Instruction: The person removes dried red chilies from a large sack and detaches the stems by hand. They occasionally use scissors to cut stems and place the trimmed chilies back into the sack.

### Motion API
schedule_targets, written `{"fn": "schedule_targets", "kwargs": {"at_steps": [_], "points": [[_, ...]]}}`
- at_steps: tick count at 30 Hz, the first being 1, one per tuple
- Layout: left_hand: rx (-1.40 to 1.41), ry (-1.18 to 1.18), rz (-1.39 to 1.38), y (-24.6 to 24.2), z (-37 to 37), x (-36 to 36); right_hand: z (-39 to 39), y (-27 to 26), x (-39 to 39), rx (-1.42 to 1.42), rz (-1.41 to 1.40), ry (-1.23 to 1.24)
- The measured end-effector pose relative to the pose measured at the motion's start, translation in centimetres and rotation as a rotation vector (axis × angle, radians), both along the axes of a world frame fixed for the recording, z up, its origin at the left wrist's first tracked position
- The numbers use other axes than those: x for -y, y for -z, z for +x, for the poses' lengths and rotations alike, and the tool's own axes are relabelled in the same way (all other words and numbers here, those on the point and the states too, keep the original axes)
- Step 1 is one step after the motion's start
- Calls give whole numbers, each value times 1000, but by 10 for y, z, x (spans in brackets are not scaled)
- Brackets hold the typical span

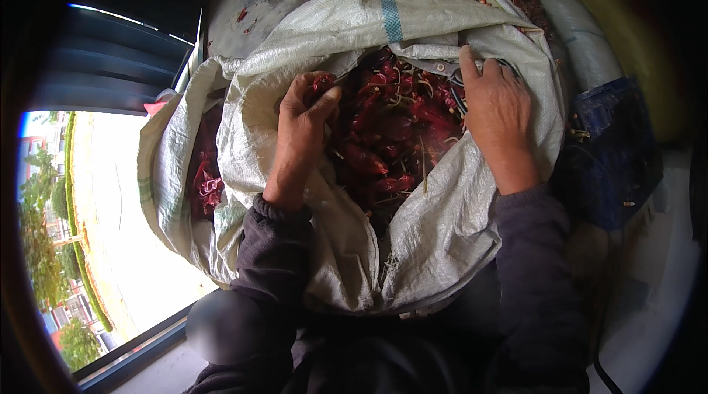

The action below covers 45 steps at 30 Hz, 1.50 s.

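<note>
A white woven plastic sack [442,217] with a blue-green stripe lies open before me, full of dried red chili peppers [381,128] with pale stems. At the left side of its mouth my left hand [304,117] pinches a dried red chili pepper [322,83] between thumb and fingers. On the right, my right hand [494,104] holds scissors [441,67], seen in part; their black handles lie under the palm and fingers. The metal near the pivot shows over the peppers, pointing left. How far the blades are apart cannot be told.
Against the left side stands a second woven sack [160,173] with red peppers. A blue plastic container [614,156] is at the right, with more filled sacks [592,34] behind it. Red scraps lie on the concrete floor [243,34]. Bright daylight comes through an opening at the left.
</note>
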<state>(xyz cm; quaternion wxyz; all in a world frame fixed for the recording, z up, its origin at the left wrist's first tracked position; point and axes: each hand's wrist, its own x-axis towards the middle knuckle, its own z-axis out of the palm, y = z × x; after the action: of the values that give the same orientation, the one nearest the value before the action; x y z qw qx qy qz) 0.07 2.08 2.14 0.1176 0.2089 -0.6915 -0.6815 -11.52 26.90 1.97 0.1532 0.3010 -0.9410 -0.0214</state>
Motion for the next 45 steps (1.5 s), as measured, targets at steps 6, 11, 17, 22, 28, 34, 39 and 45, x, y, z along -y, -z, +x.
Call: {"fn": "schedule_targets", "kwargs": {"at_steps": [6, 11, 17, 22, 28, 34, 39, 45], "points": [[108, 6, -48, -1, 8, 15, -6, -20, -14, 834, -211, 10], [10, -10, -42, 9, 2, 16, -6, -36, -31, 1600, -696, -202], [10, -36, -55, -2, 2, 9, 21, -35, -3, 1838, -1015, -347], [20, -47, -51, -8, 2, 7, 29, -14, 17, 942, -770, -573], [-9, -72, 12, -5, 2, 14, 43, -7, 32, 677, -693, -387], [-31, -81, 26, -4, 2, 15, 51, -3, 37, 651, -558, -399], [-48, -68, 14, 5, 2, 18, 52, -6, 39, 664, -577, -400], [-25, -117, -184, 14, 2, 23, 53, -22, 43, 936, -613, -345]]}}
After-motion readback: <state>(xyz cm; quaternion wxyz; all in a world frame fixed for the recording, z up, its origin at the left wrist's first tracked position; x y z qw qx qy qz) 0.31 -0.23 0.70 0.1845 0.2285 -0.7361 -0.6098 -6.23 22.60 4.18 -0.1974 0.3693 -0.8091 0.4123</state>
